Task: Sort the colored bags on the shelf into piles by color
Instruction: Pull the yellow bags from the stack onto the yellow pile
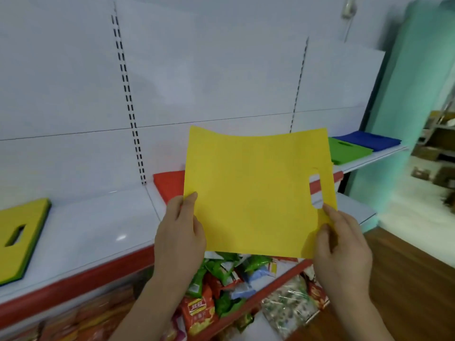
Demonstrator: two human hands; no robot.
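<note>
I hold a flat yellow fabric bag with a cut-out handle slot up in front of me, above the white metal shelf with a red front edge. My left hand grips its lower left corner, the thumb on the front side and the other fingers behind the fabric. My right hand pinches the lower right corner, just below the handle slot, with thumb and fingers closed on the edge. The bag hangs almost flat and its top edge curves a little. Behind it, on the shelf, lies a flat red fabric bag, mostly hidden by the yellow one. At the far left of the shelf there is a small pile with a yellow bag on top and a green layer visible under its edge. At the right end of the shelf lies a flat green bag with a handle slot, and just beside it, further right, a folded blue bag; I cannot tell if they touch. On the lower shelf under my hands, many snack packets in red, green and white wrappers lie in a loose heap, and beside them is a clear packet with speckled contents.
</note>
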